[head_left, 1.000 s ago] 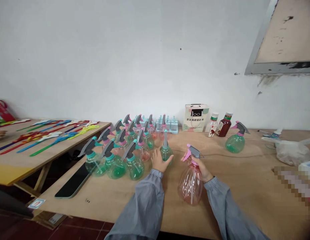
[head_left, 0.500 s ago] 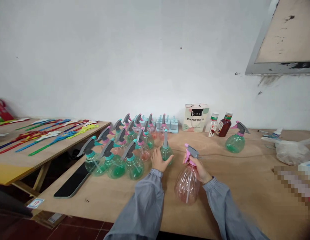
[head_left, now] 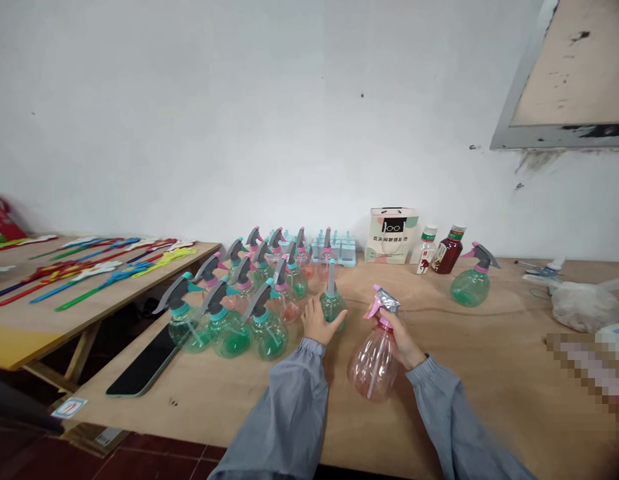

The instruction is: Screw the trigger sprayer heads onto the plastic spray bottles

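Observation:
My right hand point(head_left: 403, 340) is closed round the neck and gray-and-pink sprayer head of a clear pink spray bottle point(head_left: 372, 367). The bottle leans a little, and a straw shows through its wall. Whether its base touches the table is unclear. At the front of a green spray bottle point(head_left: 332, 307), my left hand point(head_left: 318, 321) cups its body, fingers on the left side and thumb at the right. That bottle stands upright on the table. Just left of it, several green and pink spray bottles point(head_left: 230, 333) stand in close rows, some with green liquid inside.
A black phone point(head_left: 144, 367) lies at the table's left. Behind stand blue racks point(head_left: 342, 250), a paper bag point(head_left: 389, 237), two capped bottles point(head_left: 448, 252) and another green spray bottle point(head_left: 470, 285). A plastic bag point(head_left: 586, 303) lies right. Colorful hand-shaped sticks cover the left table point(head_left: 39, 333).
The pink spray bottle has tipped and turned slightly in my right hand, its base shifting a bit up and left. My left hand stays where it was.

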`<act>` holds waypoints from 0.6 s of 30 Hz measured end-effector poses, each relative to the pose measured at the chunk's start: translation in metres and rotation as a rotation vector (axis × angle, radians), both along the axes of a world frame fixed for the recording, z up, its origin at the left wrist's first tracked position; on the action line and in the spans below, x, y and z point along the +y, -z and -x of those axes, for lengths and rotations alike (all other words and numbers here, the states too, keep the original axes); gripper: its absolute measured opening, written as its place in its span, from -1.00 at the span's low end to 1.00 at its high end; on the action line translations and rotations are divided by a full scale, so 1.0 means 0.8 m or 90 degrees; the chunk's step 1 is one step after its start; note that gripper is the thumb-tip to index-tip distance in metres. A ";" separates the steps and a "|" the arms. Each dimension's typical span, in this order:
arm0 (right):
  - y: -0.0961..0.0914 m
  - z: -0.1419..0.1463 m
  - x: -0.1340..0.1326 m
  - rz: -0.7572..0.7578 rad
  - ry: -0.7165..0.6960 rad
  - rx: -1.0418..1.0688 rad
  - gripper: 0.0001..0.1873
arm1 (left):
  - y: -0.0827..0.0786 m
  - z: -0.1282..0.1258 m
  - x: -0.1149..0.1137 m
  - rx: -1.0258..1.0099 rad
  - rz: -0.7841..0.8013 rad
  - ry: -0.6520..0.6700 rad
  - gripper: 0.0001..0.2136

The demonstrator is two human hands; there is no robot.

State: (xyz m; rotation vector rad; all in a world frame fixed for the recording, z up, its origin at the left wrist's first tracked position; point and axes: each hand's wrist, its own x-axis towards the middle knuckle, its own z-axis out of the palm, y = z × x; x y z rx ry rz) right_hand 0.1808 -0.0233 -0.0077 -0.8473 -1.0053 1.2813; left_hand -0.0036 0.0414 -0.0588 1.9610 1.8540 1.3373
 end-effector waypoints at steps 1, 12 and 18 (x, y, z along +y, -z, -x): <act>-0.001 0.000 0.000 -0.003 -0.004 -0.009 -0.58 | -0.001 -0.001 -0.001 0.000 0.004 -0.004 -0.33; 0.010 -0.002 0.012 -0.036 0.162 -0.008 -0.57 | -0.006 -0.002 -0.005 -0.004 0.026 -0.008 -0.33; 0.014 -0.055 0.023 -0.061 0.228 -0.234 -0.51 | -0.007 -0.002 -0.005 -0.003 0.027 -0.007 -0.33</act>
